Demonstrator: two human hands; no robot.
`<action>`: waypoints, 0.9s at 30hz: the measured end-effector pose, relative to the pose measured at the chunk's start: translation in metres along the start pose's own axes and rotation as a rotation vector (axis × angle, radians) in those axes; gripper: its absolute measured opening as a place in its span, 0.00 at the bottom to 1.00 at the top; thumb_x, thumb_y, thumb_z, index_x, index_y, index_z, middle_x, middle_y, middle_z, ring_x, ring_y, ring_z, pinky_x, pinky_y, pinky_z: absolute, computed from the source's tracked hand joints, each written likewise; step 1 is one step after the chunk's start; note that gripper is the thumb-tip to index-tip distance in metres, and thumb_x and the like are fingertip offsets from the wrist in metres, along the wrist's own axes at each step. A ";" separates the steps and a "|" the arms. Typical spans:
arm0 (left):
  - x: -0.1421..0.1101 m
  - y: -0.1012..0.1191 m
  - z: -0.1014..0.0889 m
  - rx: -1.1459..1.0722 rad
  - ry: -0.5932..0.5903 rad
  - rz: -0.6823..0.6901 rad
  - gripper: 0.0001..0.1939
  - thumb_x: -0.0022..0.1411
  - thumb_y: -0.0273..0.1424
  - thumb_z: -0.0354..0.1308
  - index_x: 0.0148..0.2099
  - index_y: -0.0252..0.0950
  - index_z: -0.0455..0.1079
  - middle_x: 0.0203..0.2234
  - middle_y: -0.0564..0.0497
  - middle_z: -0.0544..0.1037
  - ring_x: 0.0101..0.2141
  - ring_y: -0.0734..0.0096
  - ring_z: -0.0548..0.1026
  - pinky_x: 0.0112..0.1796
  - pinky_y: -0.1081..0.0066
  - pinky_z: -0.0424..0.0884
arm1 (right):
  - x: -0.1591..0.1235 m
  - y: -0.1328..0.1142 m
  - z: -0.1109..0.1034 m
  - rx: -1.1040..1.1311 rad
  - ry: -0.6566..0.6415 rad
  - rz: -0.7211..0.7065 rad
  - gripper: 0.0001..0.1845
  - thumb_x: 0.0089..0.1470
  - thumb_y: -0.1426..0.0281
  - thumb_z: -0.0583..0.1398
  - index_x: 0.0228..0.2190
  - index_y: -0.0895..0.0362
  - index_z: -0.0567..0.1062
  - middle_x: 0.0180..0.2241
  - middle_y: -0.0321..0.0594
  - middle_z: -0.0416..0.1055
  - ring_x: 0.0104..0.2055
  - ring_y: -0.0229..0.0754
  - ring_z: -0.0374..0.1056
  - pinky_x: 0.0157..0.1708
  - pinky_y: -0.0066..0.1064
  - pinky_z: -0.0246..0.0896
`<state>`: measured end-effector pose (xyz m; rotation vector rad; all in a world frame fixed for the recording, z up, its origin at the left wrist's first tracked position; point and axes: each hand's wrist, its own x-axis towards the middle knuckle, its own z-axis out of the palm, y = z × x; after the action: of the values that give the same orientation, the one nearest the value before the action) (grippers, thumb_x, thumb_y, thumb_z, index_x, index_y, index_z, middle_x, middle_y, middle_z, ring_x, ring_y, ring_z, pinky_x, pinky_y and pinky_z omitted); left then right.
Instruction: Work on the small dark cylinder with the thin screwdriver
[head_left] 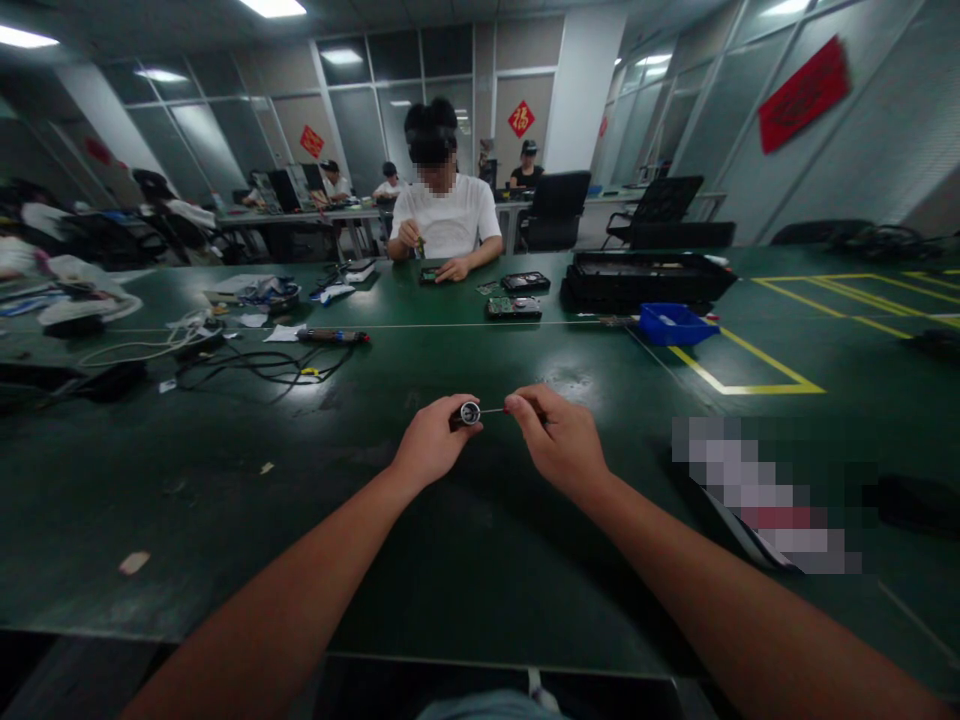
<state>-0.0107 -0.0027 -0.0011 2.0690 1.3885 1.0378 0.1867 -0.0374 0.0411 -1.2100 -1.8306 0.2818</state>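
Observation:
My left hand [431, 442] is closed round a short dark cylinder [470, 413] with a shiny metal rim and a round open end facing me. I cannot make out its exact kind. In the pinched fingers of my right hand [559, 432] is a thin metal-shafted tool [493, 410], perhaps a small screwdriver, with a bit of red at the fingertips. Its shaft points left and reaches the side of the cylinder; whether it enters a hole there is too small to tell. Both hands are held above the green table [480, 560].
Across the table a person in a white shirt [457, 215] handles a small dark device. Hard drives [514, 307], a black crate [645, 280] and a blue bin [677, 324] stand beyond my hands. Cables [262, 368] and a pen-like tool [330, 336] lie left; a blurred-out packet [757, 500] lies right.

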 end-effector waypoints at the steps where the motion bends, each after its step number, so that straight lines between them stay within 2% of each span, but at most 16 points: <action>1: 0.000 0.000 0.000 0.003 -0.003 -0.001 0.18 0.60 0.29 0.65 0.53 0.42 0.74 0.45 0.51 0.80 0.43 0.65 0.77 0.45 0.66 0.71 | 0.000 -0.001 0.000 -0.005 -0.001 0.010 0.14 0.64 0.61 0.55 0.37 0.55 0.77 0.25 0.36 0.74 0.25 0.39 0.68 0.27 0.31 0.58; 5: 0.000 -0.001 0.000 0.014 -0.007 0.007 0.17 0.60 0.29 0.64 0.52 0.42 0.74 0.45 0.51 0.80 0.43 0.65 0.77 0.45 0.66 0.72 | 0.000 -0.003 0.000 0.025 -0.026 -0.017 0.16 0.62 0.66 0.56 0.50 0.56 0.72 0.33 0.40 0.77 0.29 0.41 0.71 0.32 0.32 0.62; 10: 0.000 -0.002 0.001 -0.001 -0.005 0.019 0.17 0.60 0.29 0.64 0.52 0.42 0.74 0.44 0.51 0.80 0.43 0.65 0.77 0.45 0.66 0.72 | -0.002 -0.003 -0.001 0.042 -0.048 0.001 0.14 0.65 0.65 0.52 0.48 0.54 0.72 0.32 0.40 0.76 0.31 0.42 0.71 0.33 0.35 0.63; 13: 0.000 -0.002 0.001 -0.002 -0.002 0.017 0.18 0.59 0.29 0.65 0.53 0.42 0.74 0.45 0.51 0.80 0.43 0.65 0.77 0.46 0.66 0.72 | -0.002 0.001 0.004 0.186 0.017 0.031 0.15 0.65 0.65 0.54 0.50 0.54 0.69 0.34 0.41 0.76 0.36 0.44 0.74 0.39 0.37 0.66; 16: 0.001 -0.001 -0.001 -0.004 0.010 0.016 0.18 0.60 0.29 0.64 0.53 0.42 0.74 0.45 0.51 0.79 0.43 0.65 0.77 0.46 0.65 0.71 | 0.000 0.009 0.012 0.445 0.076 0.126 0.11 0.62 0.62 0.57 0.43 0.55 0.71 0.36 0.42 0.76 0.38 0.44 0.74 0.42 0.38 0.69; 21: 0.001 0.004 -0.005 0.034 -0.016 0.082 0.19 0.61 0.28 0.63 0.54 0.41 0.73 0.45 0.50 0.79 0.44 0.66 0.76 0.47 0.65 0.70 | 0.009 0.027 0.023 0.784 0.145 0.376 0.14 0.59 0.57 0.59 0.36 0.55 0.72 0.32 0.39 0.72 0.32 0.40 0.72 0.36 0.36 0.71; 24: 0.000 0.005 -0.004 0.060 -0.057 0.096 0.19 0.60 0.29 0.64 0.54 0.42 0.73 0.44 0.50 0.79 0.43 0.65 0.76 0.46 0.65 0.71 | 0.013 0.034 0.024 0.814 0.137 0.493 0.16 0.57 0.54 0.59 0.32 0.55 0.70 0.28 0.36 0.70 0.27 0.39 0.69 0.30 0.34 0.71; 27: -0.001 0.003 -0.001 0.077 -0.080 0.066 0.19 0.60 0.29 0.64 0.54 0.42 0.74 0.43 0.50 0.79 0.43 0.64 0.76 0.46 0.64 0.71 | 0.013 0.035 0.021 0.707 0.185 0.450 0.16 0.58 0.54 0.58 0.32 0.54 0.70 0.28 0.36 0.71 0.27 0.39 0.69 0.28 0.33 0.69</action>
<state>-0.0101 -0.0053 0.0015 2.2003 1.3480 0.9309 0.1903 -0.0036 0.0149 -1.0651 -1.1210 0.9464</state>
